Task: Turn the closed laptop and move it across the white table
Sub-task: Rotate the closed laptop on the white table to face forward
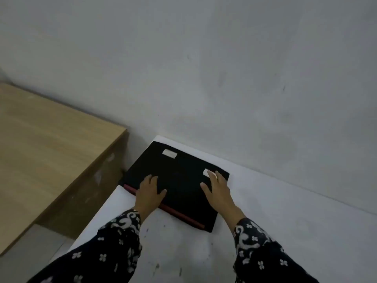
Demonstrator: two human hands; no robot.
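Both of your hands lie flat on the closed black laptop [175, 180], which sits on the white counter [275, 221] near its far left corner, close to the grey wall [224, 68]. Your left hand [150, 190] rests over the near left part of the lid, fingers spread and thumb pointing right, with the wrist crossing the red strip [175, 212] that runs along the laptop's near edge. Your right hand [217, 188] lies palm down on the right part of the lid, its fingertips partly over a pale sticker [208, 173] near the far right corner. Neither grip is clenched around anything; both are released and simply pressing down on the lid. A second pale sticker [169, 153] shows near the far left of the lid. The laptop lies turned at an angle to the counter's edges, its left corner reaching the counter's left edge. To the left, apart from the white counter, stands a light wooden desk [51, 150]. Dark sleeves [114, 242] with a white floral pattern cover both your forearms. A few dark specks mark the counter near you.
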